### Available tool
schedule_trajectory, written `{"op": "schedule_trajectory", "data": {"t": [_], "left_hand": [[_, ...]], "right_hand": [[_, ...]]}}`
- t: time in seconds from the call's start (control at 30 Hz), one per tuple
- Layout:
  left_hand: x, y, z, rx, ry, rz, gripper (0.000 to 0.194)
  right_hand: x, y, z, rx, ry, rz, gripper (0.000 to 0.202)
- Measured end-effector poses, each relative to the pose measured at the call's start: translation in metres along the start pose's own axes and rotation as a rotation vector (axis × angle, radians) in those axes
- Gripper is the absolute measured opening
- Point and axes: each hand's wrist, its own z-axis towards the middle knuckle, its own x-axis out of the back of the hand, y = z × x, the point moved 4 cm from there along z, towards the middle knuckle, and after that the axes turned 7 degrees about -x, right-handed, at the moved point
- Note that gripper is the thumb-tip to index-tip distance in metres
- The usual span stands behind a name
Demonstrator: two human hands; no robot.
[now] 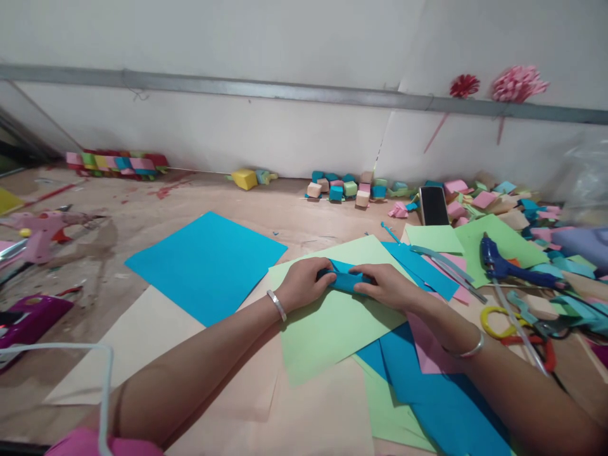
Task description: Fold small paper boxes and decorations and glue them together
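Observation:
Between my two hands is a folded strip of blue paper (348, 282), held low over a light green sheet (323, 342). My left hand (308, 282) pinches its left end, thumb in front and fingers behind. At the other end, my right hand (387, 286) grips the strip the same way. Part of the paper is covered by my fingers. A flat blue sheet (206, 266) lies to the left of my hands. More blue paper (427, 392) and a pink sheet (434, 345) lie under my right forearm.
At right are a blue glue gun (503, 259), scissors (498, 322), a phone (433, 206) and scattered paper pieces. At left sit a pink glue gun (42, 231) and a purple device (35, 323). Small paper cubes (335, 192) line the back wall. A white cable (107, 380) crosses my left side.

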Motion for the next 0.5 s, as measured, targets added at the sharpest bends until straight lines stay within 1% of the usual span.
{"op": "schedule_trajectory", "data": {"t": [0.13,0.27,0.37,0.43,0.5], "left_hand": [[-0.0044,0.0000,0.0017,0.031,0.004,0.025,0.018],[-0.0075,0.0006,0.0023,0.052,0.024,0.053,0.019],[-0.0073,-0.0008,0.0015,0.069,0.045,0.094,0.024],[-0.0068,-0.0021,0.0006,0.074,0.057,0.129,0.027],[-0.0063,-0.0029,-0.0003,0.075,0.067,0.151,0.031]], "right_hand": [[-0.0065,0.0012,0.0047,-0.018,0.006,-0.141,0.029],[-0.0100,0.0012,0.0033,-0.109,0.102,-0.264,0.027],[-0.0106,0.0019,0.0012,-0.166,0.191,-0.348,0.032],[-0.0098,0.0017,0.0019,-0.131,0.260,-0.421,0.040],[-0.0099,0.0020,0.0043,-0.048,0.291,-0.456,0.051]]}}
